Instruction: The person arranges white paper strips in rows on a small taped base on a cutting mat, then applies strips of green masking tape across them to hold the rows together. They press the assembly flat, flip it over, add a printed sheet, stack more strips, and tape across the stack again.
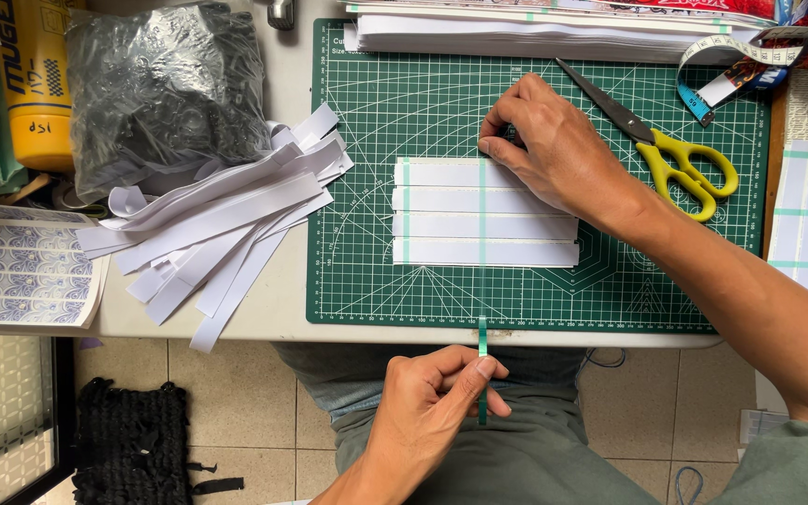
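A home craft desk — green cutting mat (367,112); yellow-handled scissors (675,150); heaped white paper strips (226,224); tiled floor (236,411) beneath.

Scissors (675,150): yellow-handled, shut, near mat's right edge
Loose white strips (222,224): heaped off mat's left edge
Plastic bag (165,89): grey, crumpled, table's back-left
Yellow bottle (35,79): table's back-left corner
Measuring tape (731,61): coiled, back-right corner
Paper stack (535,33): along mat's back edge

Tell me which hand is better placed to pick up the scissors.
Probably the right hand. It rests on the green cutting mat beside the yellow-handled scissors, pressing the tape. The left hand is below the table edge, pinching the tape's lower end.
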Demonstrator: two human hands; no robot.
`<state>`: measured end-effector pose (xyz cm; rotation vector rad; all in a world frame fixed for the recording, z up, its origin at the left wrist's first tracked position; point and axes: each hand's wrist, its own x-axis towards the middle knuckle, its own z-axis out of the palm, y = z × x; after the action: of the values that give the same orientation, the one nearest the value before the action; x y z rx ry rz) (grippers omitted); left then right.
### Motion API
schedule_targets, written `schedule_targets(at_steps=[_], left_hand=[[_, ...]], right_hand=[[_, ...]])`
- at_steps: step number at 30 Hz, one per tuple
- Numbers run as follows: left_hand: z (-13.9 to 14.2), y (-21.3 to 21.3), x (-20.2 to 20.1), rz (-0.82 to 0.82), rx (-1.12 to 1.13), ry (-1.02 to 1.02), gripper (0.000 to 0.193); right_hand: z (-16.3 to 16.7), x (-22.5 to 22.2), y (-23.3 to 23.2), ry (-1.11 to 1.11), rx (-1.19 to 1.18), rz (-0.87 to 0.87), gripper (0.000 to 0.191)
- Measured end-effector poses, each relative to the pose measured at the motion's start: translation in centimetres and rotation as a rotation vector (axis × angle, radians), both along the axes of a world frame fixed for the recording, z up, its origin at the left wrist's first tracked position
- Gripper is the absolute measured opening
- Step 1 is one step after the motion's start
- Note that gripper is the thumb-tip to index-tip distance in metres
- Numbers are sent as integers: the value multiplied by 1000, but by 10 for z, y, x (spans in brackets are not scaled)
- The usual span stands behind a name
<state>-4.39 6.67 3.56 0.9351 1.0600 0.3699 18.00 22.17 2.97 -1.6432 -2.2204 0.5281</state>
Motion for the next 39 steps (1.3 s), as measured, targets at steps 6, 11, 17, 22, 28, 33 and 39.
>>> schedule_targets(at_steps=[6,11,17,22,28,33,39], left_hand=[[-1,0,2,-6,-15,-15,30],[-1,0,1,-6,-42,-24,31],[1,1,3,-4,-36,-21,31],[1,1,3,11,-55,-42,31],[2,1,3,17,-57,-50,31],[4,1,3,-2,-50,-12,31],[3,1,2,-5,-53,-28,31]], right_hand=[[-1,0,1,13,-9,-4,18],[-2,1,-4,11,27,11,17],[0,5,-4,22,65,35,29],[-1,9,-5,55,9,17,27],[-2,13,-1,63,-45,28,33],[-3,11,-2,47,-59,15,37],[0,8,3,23,-173,-78,44]])
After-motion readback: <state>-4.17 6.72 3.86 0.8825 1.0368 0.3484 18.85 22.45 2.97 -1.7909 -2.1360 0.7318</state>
